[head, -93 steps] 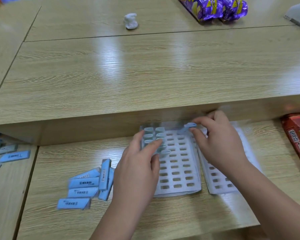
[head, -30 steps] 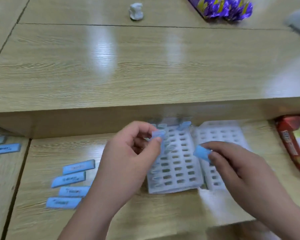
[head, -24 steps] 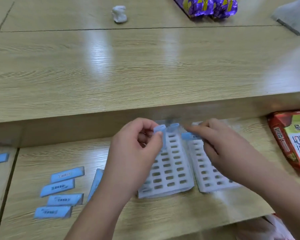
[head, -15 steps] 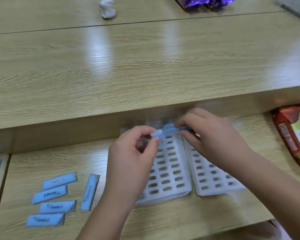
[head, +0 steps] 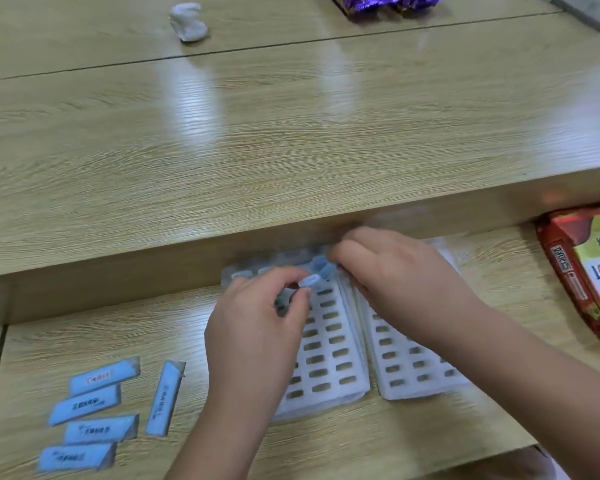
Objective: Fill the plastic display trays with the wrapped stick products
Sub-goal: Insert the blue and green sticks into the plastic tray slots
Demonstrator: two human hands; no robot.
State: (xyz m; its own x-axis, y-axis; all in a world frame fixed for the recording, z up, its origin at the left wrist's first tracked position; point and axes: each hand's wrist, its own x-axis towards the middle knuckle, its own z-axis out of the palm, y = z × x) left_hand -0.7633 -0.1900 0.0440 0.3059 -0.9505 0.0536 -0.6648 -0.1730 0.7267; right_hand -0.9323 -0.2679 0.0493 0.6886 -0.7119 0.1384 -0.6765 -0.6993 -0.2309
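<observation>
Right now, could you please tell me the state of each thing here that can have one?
Left tray, flat, most slots empty.
Right tray, flat, visible slots empty.
Left hand, pinches a stick.
Right hand, pinches a second stick at the left tray's far end.
Loose sticks, five, flat on the desk.
Red packet, lying flat.

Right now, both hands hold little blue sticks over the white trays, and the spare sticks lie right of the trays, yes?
No: the head view shows the spare sticks lying left of the white trays, not the right. The left hand and right hand do hold little blue sticks over them.
</observation>
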